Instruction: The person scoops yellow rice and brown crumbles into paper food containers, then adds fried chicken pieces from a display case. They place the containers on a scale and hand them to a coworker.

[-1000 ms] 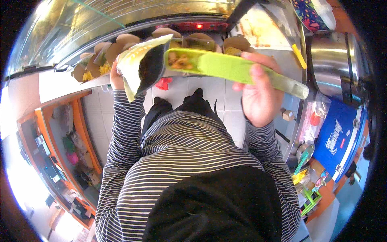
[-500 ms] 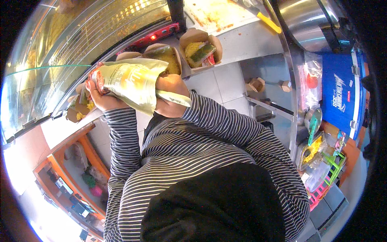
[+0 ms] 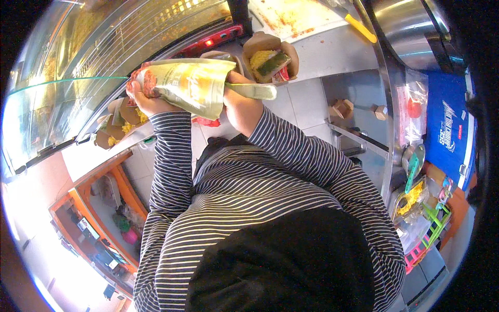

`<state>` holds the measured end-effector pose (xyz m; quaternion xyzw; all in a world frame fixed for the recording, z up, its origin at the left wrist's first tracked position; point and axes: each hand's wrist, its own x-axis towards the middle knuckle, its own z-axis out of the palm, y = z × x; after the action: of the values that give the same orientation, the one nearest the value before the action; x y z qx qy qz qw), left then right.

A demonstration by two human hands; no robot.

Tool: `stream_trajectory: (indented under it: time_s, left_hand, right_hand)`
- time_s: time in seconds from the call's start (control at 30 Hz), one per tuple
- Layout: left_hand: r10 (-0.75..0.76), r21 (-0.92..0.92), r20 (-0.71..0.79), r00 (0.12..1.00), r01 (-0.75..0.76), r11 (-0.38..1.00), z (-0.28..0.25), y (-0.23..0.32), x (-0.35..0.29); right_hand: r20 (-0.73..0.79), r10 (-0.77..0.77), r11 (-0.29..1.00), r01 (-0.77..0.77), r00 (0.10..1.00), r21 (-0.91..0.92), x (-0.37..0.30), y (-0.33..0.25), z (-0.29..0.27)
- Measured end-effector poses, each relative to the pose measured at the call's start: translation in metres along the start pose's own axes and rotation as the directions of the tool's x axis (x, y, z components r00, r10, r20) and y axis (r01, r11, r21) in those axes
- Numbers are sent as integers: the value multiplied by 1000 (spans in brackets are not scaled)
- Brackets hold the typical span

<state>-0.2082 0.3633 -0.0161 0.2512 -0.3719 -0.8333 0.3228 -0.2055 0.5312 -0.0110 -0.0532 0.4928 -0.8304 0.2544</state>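
Note:
A pale yellow-green pouch (image 3: 195, 86) with orange print lies sideways between my hands, its mouth toward the right. My left hand (image 3: 152, 101) grips its left end, where red patches show. At the mouth is my right hand (image 3: 243, 106), its fingers hidden by the pouch; a pale flap (image 3: 260, 92) crosses above its wrist. Below the pouch shows a red piece (image 3: 208, 122); whether my right hand holds it is unclear. Just beyond, an open brown takeaway box (image 3: 293, 52) holds yellow rice, a green-wrapped piece and a red sachet. Another box (image 3: 215, 53) is mostly covered by the pouch.
More filled boxes (image 3: 104, 136) stand at the left, beside the glass display case (image 3: 62, 57). At the far right of the counter, a yellow-handled knife (image 3: 361, 28) lies by a stained white board (image 3: 299, 15). A blue cooler box (image 3: 448, 125) stands on the right.
The view has shifted, so the counter sits further right. My right hand has drawn slightly out of the pouch's mouth, and the flap has swung upward. A red piece now shows beneath the pouch.

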Motion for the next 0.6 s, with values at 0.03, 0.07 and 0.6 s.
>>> stream_trajectory:
  time_s: [0.03,0.07,0.6]
  left_hand:
    - [12,33,-9,1000,-12,999,3,1,-1]
    - [14,40,-10,1000,-14,999,5,2,-1]
    - [-101,33,-87,991,104,994,-13,3,28]
  right_hand:
    - [18,-37,999,37,999,-29,2,-2,-1]
    - [54,-129,991,130,990,-32,2,-5,-2]
    - [-131,50,974,-19,990,227,9,-42,-13]
